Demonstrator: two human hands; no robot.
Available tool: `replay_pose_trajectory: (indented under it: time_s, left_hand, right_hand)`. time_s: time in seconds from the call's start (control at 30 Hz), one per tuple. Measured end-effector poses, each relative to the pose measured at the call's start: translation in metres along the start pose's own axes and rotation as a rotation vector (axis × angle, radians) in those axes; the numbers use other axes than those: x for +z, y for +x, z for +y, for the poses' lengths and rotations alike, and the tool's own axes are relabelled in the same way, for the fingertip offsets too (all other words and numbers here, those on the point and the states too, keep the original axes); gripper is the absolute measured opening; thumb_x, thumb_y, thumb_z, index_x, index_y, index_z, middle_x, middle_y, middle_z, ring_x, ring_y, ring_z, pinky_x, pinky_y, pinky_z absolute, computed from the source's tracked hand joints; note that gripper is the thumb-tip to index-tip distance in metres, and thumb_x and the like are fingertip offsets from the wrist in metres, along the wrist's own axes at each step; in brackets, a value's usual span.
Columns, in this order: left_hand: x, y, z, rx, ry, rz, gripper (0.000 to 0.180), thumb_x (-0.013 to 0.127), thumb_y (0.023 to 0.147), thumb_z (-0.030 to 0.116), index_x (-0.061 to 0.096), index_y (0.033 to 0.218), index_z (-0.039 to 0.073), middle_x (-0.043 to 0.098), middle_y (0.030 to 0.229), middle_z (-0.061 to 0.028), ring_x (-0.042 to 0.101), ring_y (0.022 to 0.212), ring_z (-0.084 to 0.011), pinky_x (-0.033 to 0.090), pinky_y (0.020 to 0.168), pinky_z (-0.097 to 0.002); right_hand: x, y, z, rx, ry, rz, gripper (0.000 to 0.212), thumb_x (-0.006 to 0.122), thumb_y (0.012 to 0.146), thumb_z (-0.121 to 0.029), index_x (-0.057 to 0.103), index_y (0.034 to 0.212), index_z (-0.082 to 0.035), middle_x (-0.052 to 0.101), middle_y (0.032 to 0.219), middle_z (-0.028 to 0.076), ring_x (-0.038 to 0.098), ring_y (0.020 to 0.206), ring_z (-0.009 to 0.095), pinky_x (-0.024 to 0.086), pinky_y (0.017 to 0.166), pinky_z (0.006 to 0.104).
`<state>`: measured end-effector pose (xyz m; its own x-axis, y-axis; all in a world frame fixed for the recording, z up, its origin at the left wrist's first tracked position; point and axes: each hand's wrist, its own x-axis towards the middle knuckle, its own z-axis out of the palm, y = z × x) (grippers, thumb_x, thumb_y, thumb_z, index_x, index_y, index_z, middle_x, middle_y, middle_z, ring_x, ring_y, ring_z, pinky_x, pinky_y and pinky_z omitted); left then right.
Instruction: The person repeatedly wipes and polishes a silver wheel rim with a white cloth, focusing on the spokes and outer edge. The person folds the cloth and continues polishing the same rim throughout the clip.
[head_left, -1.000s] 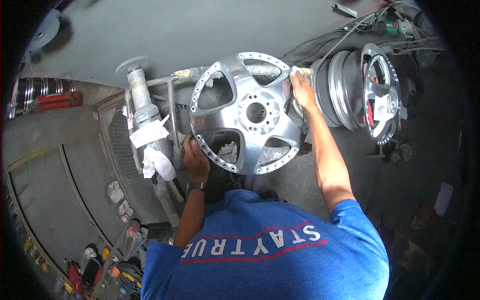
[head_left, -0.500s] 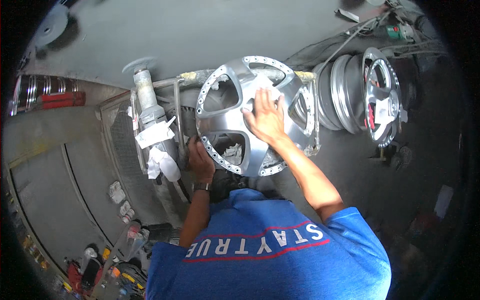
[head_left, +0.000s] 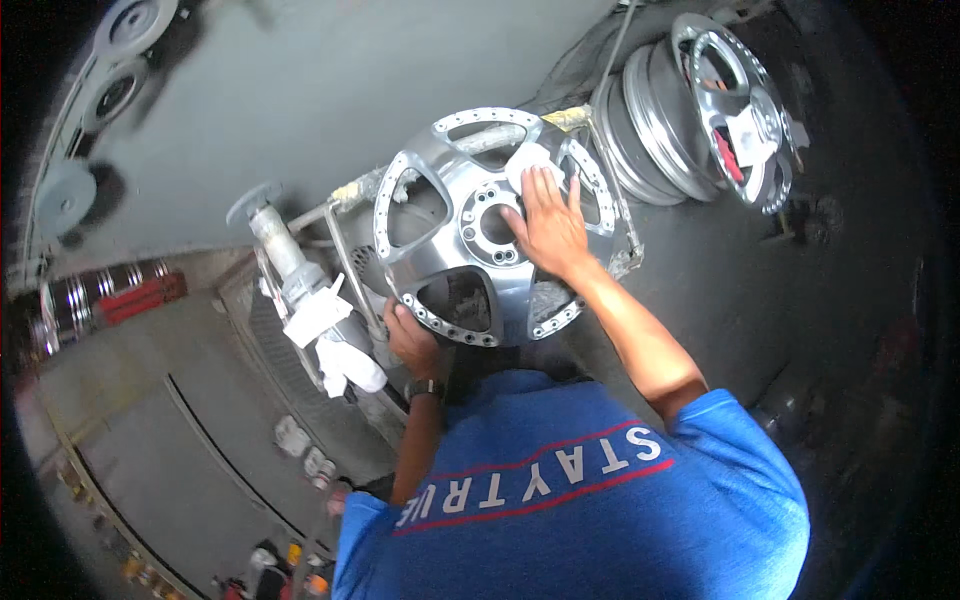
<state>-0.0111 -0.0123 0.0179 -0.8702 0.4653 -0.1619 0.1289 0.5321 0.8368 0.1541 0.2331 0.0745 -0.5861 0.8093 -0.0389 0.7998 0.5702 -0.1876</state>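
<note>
A silver alloy wheel face [head_left: 420, 262] with wide spokes and rivet holes around its edge is in front of me. My right hand [head_left: 553, 228] lies flat on it, right of the centre hole, fingers stretched out and thumb apart. Under its fingertips a crumpled white cloth or paper [head_left: 530, 163] is pressed against the metal. My left hand [head_left: 411, 340] is curled at the wheel's lower left edge, its fingertips partly hidden. The wheel rests against a worn metal frame [head_left: 372, 185].
Left of the wheel stands a grey power tool [head_left: 290, 262] with a disc and white wrapping. More wheel parts [head_left: 655, 125] stand at the upper right. Grey discs [head_left: 66, 197] hang at the far left, above a red object [head_left: 142, 297]. A person in a blue shirt [head_left: 580, 490] fills the lower view.
The view has tilted. My right hand and the cloth have shifted right of the hub, so the centre hole now shows. My left hand stays at the wheel's lower left edge.
</note>
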Motion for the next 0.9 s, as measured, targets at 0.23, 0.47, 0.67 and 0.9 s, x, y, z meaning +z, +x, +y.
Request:
replay_pose_trajectory:
  time_s: [0.23,0.47,0.67,0.9]
  left_hand:
    - [-0.001,0.001,-0.014,0.039,-0.009,-0.034,0.046,0.043,0.113,0.028,0.059,0.142,-0.004,0.072,0.120,-0.0310,0.069,0.108,-0.0458,0.053,0.092,-0.0488]
    - [0.001,0.000,-0.010,0.046,0.076,-0.019,0.043,0.043,0.114,0.028,0.059,0.141,-0.001,0.071,0.115,-0.0313,0.068,0.101,-0.0473,0.050,0.088,-0.0507]
    - [0.003,-0.002,-0.009,0.002,0.073,-0.028,0.049,0.043,0.115,0.032,0.058,0.139,-0.008,0.069,0.122,-0.0301,0.065,0.108,-0.0427,0.048,0.098,-0.0471]
    - [0.000,0.005,-0.023,0.002,0.132,0.012,0.053,0.042,0.116,0.035,0.061,0.139,-0.008,0.068,0.133,-0.0285,0.064,0.123,-0.0402,0.047,0.108,-0.0451]
  right_hand:
    - [-0.020,-0.063,-0.003,-0.041,0.029,-0.042,0.077,0.060,0.105,-0.047,0.043,0.158,0.006,0.046,0.165,0.023,0.033,0.160,0.034,0.010,0.128,0.0701]
    - [-0.015,-0.035,0.001,-0.037,0.074,0.046,0.075,0.063,0.102,-0.045,0.045,0.156,0.005,0.048,0.162,0.022,0.039,0.156,0.035,0.014,0.128,0.0693]
    - [-0.012,-0.054,0.011,-0.116,0.105,0.078,0.076,0.064,0.102,-0.048,0.047,0.155,0.004,0.050,0.160,0.021,0.041,0.155,0.033,0.017,0.126,0.0720]
    - [0.013,0.054,0.080,-0.136,0.050,0.117,0.066,0.045,0.112,-0.051,0.051,0.156,-0.003,0.049,0.163,0.019,0.042,0.155,0.031,0.017,0.126,0.0709]
